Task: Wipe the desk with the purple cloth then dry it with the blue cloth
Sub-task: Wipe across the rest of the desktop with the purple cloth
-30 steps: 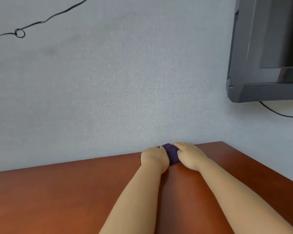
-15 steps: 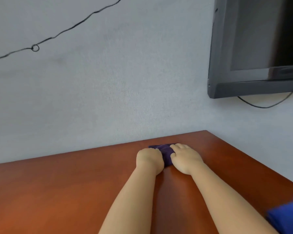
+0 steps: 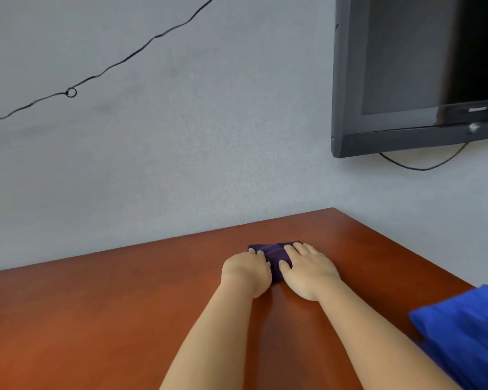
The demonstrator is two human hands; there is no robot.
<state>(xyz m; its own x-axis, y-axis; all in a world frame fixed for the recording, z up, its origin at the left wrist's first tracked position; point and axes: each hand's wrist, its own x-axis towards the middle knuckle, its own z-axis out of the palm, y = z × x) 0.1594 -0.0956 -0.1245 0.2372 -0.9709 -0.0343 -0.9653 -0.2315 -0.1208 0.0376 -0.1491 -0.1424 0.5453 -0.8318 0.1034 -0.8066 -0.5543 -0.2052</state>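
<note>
Pressing down side by side, the left hand (image 3: 245, 273) and the right hand (image 3: 310, 273) hold the purple cloth (image 3: 276, 256) against the desk (image 3: 96, 319), not far from the far edge and toward the far right corner. The cloth lies folded or bunched between and under the hands, so only a dark strip of it shows. The left hand's fingers look curled down over the cloth's near left part, knuckles up; the right hand's fingers lie flatter and a little apart on its right part. The blue cloth (image 3: 462, 333) sits at the right edge of the desk, near the right forearm, untouched by either hand. By my reading the wet wipe is under way and only a part near the far edge is being covered; whether the rest of the surface is done cannot be told, since no damp trace shows. Drying with the blue cloth has not begun.
</note>
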